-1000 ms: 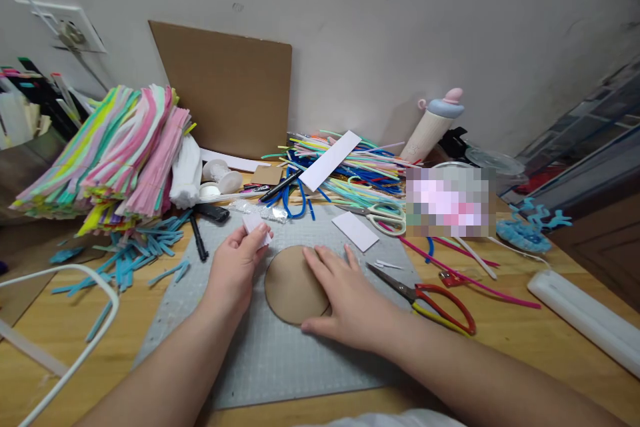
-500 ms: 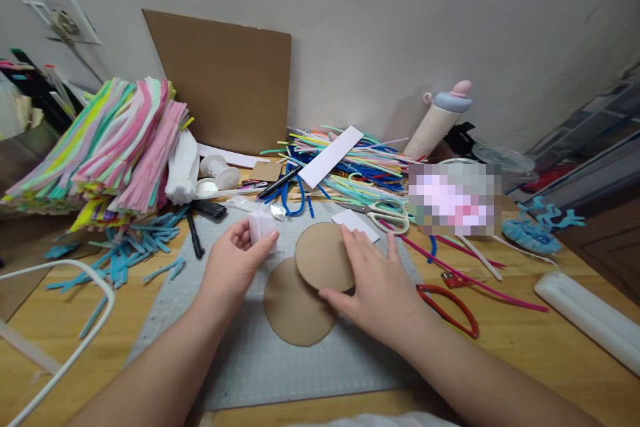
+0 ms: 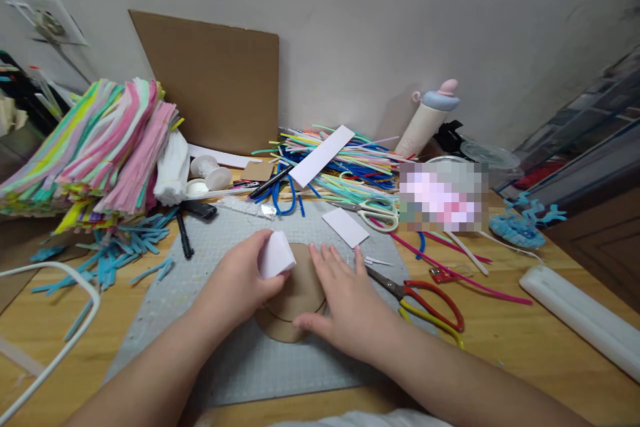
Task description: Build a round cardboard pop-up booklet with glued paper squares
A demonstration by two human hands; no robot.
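Note:
Two round cardboard discs lie on the grey cutting mat (image 3: 240, 367), the upper cardboard disc (image 3: 303, 290) covering most of the lower cardboard disc (image 3: 283, 331). My left hand (image 3: 245, 275) is closed on a folded piece of white paper (image 3: 278, 256), held over the left edge of the upper disc. With fingers stretched out, my right hand (image 3: 347, 300) lies flat across the right part of that disc, its thumb near the front edge. A small white card (image 3: 345, 227) rests on the mat beyond my right fingers.
Red-and-yellow-handled scissors (image 3: 433, 307) lie right of my right hand. White-handled scissors (image 3: 380, 213) are farther back, near heaped pipe cleaners (image 3: 345, 163). Bundled pipe cleaners (image 3: 110, 147) and cut blue pieces (image 3: 117, 260) fill the left. A cardboard sheet (image 3: 220, 87) leans on the wall.
The upper disc has moved left and down, over more of the lower one. My right hand moved with it, and my left hand brought the white paper right, over the disc.

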